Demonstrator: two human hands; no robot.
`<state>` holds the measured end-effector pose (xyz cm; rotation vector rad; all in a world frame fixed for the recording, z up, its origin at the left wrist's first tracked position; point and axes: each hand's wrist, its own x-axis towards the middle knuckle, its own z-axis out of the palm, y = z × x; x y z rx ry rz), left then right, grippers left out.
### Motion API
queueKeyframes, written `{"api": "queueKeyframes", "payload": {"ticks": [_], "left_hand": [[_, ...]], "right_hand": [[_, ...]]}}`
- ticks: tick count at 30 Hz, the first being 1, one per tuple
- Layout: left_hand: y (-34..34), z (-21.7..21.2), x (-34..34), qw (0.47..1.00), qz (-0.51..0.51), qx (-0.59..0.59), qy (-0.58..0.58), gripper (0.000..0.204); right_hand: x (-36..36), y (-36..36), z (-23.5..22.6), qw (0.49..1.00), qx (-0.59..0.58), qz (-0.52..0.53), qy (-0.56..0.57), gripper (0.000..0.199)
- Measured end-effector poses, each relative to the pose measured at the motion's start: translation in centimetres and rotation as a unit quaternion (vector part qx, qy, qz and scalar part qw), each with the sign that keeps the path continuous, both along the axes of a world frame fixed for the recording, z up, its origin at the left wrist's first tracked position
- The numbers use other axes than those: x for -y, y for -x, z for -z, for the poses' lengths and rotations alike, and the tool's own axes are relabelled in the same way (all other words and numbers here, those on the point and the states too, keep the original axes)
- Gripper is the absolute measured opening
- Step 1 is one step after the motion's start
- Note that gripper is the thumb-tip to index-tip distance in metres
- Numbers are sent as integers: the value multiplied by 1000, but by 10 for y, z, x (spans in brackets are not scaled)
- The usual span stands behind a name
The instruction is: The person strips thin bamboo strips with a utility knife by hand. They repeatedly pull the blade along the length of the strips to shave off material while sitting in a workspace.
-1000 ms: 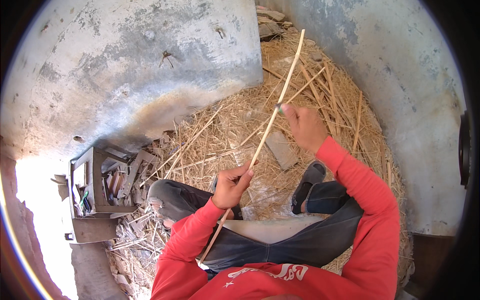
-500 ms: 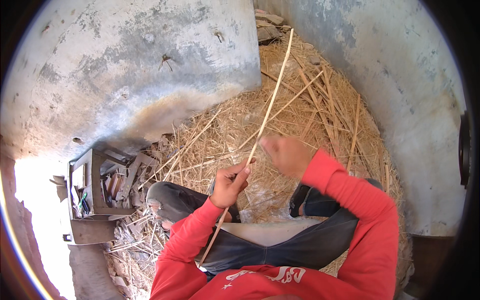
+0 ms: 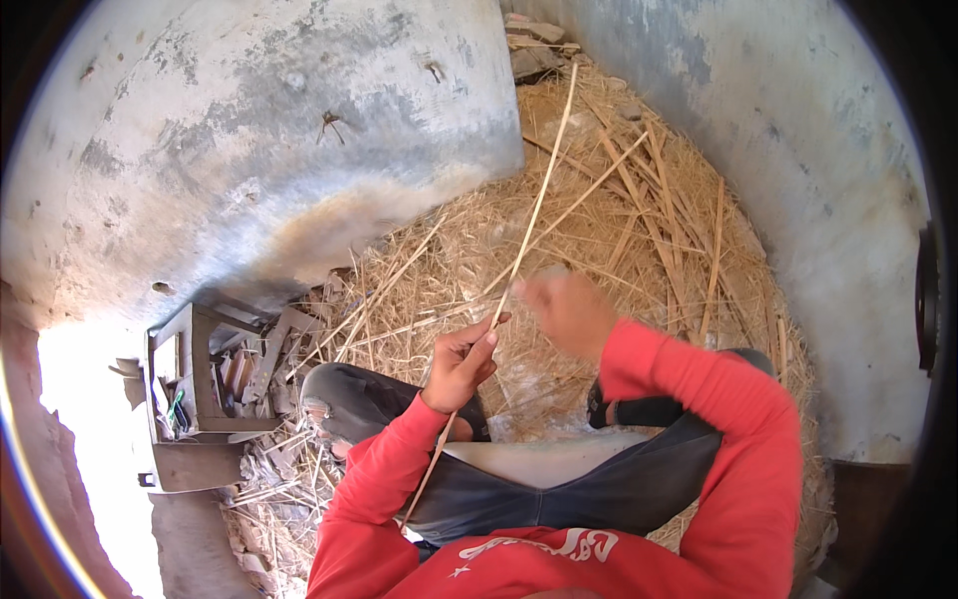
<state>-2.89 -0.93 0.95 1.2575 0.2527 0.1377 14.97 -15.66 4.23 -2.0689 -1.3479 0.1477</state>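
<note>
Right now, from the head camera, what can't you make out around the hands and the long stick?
- Right hand: motion blur smears it, so whether it touches the stick is unclear.
- Stick's lower end: it passes behind the left hand and ends against the lap.
- Wooden crate: its contents are too small and shadowed to name.
- Floor under the straw: covered.
- Lower left: glare washes out the ground.

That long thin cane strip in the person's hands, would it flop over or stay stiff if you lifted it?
Probably springy rather than floppy: the cane strip stays nearly straight beyond the left hand. Likely very light, being so thin. The right hand is blurred, so its grip is unclear.
</note>
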Motion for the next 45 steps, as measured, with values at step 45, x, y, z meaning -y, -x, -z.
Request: {"api": "queueKeyframes", "payload": {"ticks": [45], "left_hand": [[9,-3,7,997,63,-7,45,41]], "right_hand": [[17,-96,-58,978,-31,201,35,62]]}}
